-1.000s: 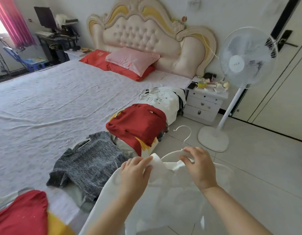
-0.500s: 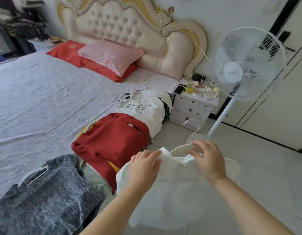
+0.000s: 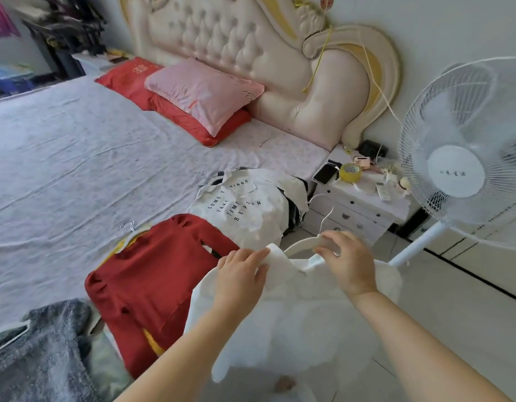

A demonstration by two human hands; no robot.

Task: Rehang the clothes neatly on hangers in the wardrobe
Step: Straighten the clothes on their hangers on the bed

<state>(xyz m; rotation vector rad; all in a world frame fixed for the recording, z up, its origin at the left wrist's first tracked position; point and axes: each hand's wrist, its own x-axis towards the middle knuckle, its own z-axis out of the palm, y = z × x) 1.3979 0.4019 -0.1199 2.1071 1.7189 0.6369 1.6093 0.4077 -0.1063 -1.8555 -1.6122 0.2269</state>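
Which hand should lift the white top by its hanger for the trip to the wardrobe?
Right, most likely. The right hand grips the white hanger just below its hook, so it can carry the whole load. The left hand only pinches collar fabric of the white top.

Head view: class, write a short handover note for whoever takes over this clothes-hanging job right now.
Left hand pinches the white blouse at its shoulder; right hand grips the white hanger at its neck.
Red top, printed shirt and grey sweater lie on the bed.
Done: blouse looks seated on the hanger.
Left: straighten it, then hang all four garments up.
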